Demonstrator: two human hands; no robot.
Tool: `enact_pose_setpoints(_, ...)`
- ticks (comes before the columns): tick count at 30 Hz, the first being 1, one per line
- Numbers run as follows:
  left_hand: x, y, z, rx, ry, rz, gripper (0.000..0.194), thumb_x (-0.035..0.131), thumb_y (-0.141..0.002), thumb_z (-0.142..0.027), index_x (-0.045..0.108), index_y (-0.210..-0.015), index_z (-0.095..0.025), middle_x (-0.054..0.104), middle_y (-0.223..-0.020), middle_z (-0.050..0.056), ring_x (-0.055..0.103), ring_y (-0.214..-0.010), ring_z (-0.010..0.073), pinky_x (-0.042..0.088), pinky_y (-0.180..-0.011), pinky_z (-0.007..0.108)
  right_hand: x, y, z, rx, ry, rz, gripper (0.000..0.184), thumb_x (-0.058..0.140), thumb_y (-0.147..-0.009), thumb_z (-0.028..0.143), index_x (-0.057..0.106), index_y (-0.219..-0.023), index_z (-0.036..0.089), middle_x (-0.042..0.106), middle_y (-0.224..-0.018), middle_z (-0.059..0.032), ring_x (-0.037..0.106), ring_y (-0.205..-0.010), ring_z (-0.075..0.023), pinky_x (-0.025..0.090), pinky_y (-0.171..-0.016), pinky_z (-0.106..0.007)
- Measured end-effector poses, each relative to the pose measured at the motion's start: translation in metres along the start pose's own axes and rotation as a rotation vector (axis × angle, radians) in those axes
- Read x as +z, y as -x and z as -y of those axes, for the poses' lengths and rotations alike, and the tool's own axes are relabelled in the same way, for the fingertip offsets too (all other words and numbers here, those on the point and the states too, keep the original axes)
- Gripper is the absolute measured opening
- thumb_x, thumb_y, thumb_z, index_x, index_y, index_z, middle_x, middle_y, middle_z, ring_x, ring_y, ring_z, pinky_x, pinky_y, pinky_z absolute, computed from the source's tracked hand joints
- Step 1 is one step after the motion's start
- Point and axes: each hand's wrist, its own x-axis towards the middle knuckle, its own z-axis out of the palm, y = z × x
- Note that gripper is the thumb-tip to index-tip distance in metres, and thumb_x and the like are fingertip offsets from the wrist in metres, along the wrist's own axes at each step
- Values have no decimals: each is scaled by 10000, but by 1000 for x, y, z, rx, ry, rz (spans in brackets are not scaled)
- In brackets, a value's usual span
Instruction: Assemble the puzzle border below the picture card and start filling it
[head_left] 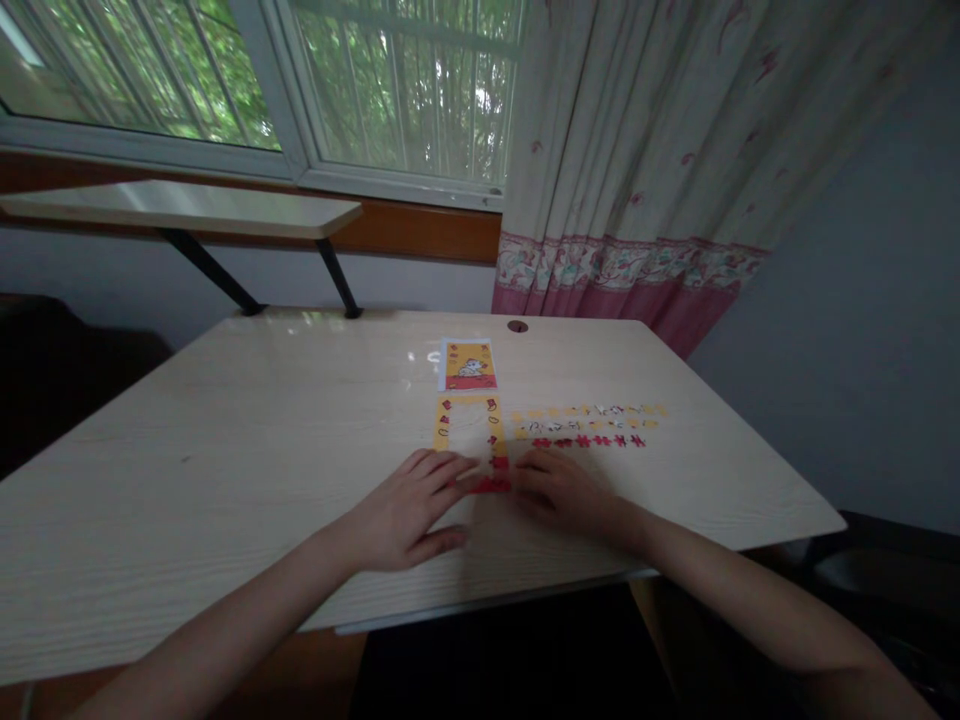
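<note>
On the table lies a jigsaw puzzle (441, 412), its yellow and red border joined into a frame around a pale middle. My left hand (416, 505) rests over its lower left part, fingers spread and thumb apart, touching the bottom edge. At the lower right corner is my right hand (559, 488), its fingers bent and drawn together; whatever is under its fingertips is hidden. Just beyond the frame sits a picture card (471, 366) of a white animal on yellow and red. Right of the frame, loose yellow pieces (555, 412) and red pieces (592, 441) lie in rows.
The pale wooden table (247, 440) has a round cable hole (517, 326) near its back edge. A raised shelf (187, 208) on black supports stands at the back left. Behind are a barred window (405, 90) and a patterned curtain (600, 180).
</note>
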Motion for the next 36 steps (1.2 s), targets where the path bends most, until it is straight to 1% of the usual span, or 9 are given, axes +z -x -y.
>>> enact_pose_setpoints(4,-12,-1,31,-141,-29,-78,447,439,-942,-399,448,-1345,-208,540,-1323,127,498,-1189,280,413,-963,456,-14,-11,-18,62,33,-13,342,484,-928,308,576,-1242,209,619,-1164,-98,539,-1057,-211,441,-922,-368)
enact_pose_setpoints(7,-25,-12,58,-220,-66,-49,398,375,-957,-371,526,-1250,-146,609,-1211,153,565,-1096,265,456,-932,435,-21,-29,-34,103,68,58,395,490,-924,356,556,-1265,167,593,-1252,-110,510,-1122,-246,400,-975,-403)
enact_pose_setpoints(9,-29,-21,72,-250,-73,-37,397,341,-965,-359,552,-1214,-133,625,-1183,148,574,-1085,250,466,-935,408,-24,-43,-43,153,89,129,501,492,-916,422,499,-1329,140,547,-1325,-129,477,-1169,-279,380,-995,-427)
enact_pose_setpoints(12,-27,-29,84,-259,-63,-61,399,343,-961,-372,577,-1181,-134,638,-1157,141,582,-1067,238,475,-939,395,-24,-58,-50,213,99,217,713,498,-876,553,382,-1420,106,456,-1413,-173,403,-1260,-325,330,-1040,-466)
enact_pose_setpoints(15,-18,-28,89,-252,-28,-96,414,360,-957,-410,552,-1225,-158,605,-1222,141,555,-1127,253,467,-958,421,-21,-64,-49,222,79,257,820,480,-845,635,329,-1453,104,396,-1460,-176,329,-1333,-342,265,-1092,-473)
enact_pose_setpoints(19,-8,-15,93,-223,30,-59,462,363,-961,-423,443,-1348,-184,503,-1370,152,485,-1242,274,414,-1014,461,-14,-64,-41,245,63,268,797,396,-880,632,278,-1479,119,328,-1506,-156,251,-1389,-334,196,-1130,-494)
enact_pose_setpoints(24,-2,-5,93,-291,2,90,792,448,-859,-639,260,-1463,-163,329,-1494,204,333,-1357,348,313,-1058,542,-6,-63,-39,247,104,303,860,440,-839,662,261,-1487,126,274,-1532,-140,179,-1418,-350,88,-1156,-528)
enact_pose_setpoints(29,-2,-9,84,-386,-27,226,891,431,-818,-707,189,-1488,-173,236,-1531,206,274,-1383,367,240,-1064,621,-5,-62,-41,228,109,317,899,459,-818,680,244,-1493,126,241,-1544,-136,143,-1427,-363,80,-1156,-547)
enact_pose_setpoints(36,-4,-11,80,-402,-15,221,886,412,-823,-712,185,-1493,-178,225,-1538,194,266,-1386,368,223,-1070,624,-7,-60,-43,220,120,325,898,424,-829,689,230,-1496,120,230,-1546,-141,140,-1425,-368,75,-1148,-565)
